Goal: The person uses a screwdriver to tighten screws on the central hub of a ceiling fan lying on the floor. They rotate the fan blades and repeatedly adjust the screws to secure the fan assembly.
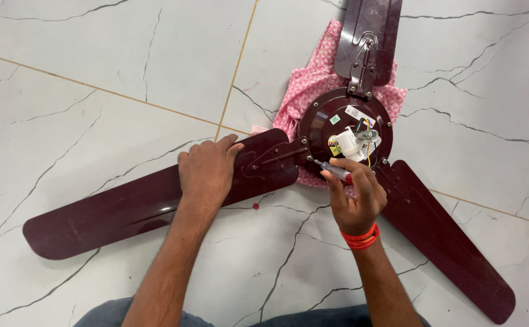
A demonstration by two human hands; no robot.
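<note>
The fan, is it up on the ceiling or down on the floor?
Down. The ceiling fan lies flat on the tiled floor, its motor on a pink cloth, blades spread out.

My left hand point(207, 169) lies across the left fan blade point(137, 209). The motor hub point(343, 124), its wiring point(361, 139) and the pink cloth point(313, 79) crowd the far right. Bare tile floor point(95, 72) at far left and near centre gives free passage.
</note>
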